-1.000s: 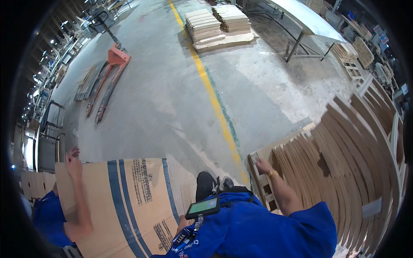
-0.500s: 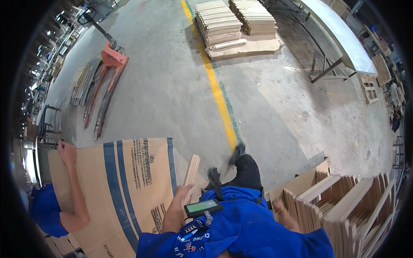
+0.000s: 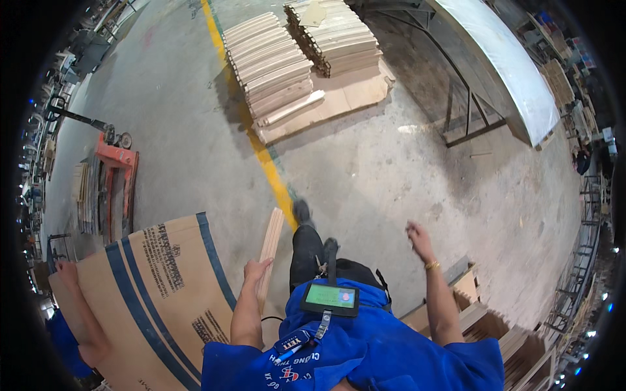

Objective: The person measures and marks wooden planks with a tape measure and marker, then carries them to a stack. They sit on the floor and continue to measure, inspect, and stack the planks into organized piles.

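My left hand (image 3: 258, 268) is closed around a slim bundle of pale wooden strips (image 3: 271, 236), which points forward beside my left leg. Swung out over the floor on the other side, my right hand (image 3: 420, 242) holds nothing, its fingers loosely bent and apart. A bracelet is on that wrist. Ahead, long wooden strips are piled in two stacks, a left stack (image 3: 270, 62) and a right stack (image 3: 342, 36), on a cardboard sheet (image 3: 355, 94).
At my left, another person's hand (image 3: 66, 272) grips a large printed cardboard sheet (image 3: 176, 287). An orange pallet jack (image 3: 117, 154) stands farther off. A metal-framed table (image 3: 502, 62) is at the front right, and slatted wooden pieces (image 3: 502, 332) are close on my right.
I have stepped forward, so the stacks are nearer. My right hand has swung forward, away from the slatted pieces. The strips stay in my left hand.
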The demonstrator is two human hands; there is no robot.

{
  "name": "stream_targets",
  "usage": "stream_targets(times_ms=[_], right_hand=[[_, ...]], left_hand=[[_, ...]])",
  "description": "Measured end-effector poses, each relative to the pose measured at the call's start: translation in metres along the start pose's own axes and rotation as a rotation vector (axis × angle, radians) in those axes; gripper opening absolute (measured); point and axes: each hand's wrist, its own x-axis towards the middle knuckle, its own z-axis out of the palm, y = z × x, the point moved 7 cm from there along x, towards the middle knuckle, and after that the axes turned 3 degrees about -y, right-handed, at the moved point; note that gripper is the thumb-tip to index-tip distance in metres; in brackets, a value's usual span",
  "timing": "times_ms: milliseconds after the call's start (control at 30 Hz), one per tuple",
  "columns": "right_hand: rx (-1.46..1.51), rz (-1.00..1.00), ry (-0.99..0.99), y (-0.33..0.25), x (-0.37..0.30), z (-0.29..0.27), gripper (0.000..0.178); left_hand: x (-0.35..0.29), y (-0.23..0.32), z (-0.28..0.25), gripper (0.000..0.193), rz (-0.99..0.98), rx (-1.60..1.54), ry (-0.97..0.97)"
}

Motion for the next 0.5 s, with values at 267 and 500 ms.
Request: stream_targets(times_ms=[267,500], right_hand=[[-0.1,-0.053,0.073,-0.175,0.223,-0.086,0.043],[0.384,0.325,-0.225,-0.154,0.32,-0.094,0.031]], left_hand=[[0.148,0.264,-0.051,0.073,0.096,0.204,0.065],[0.24,0.536,-0.05,0.063,0.382,0.509,0.066]])
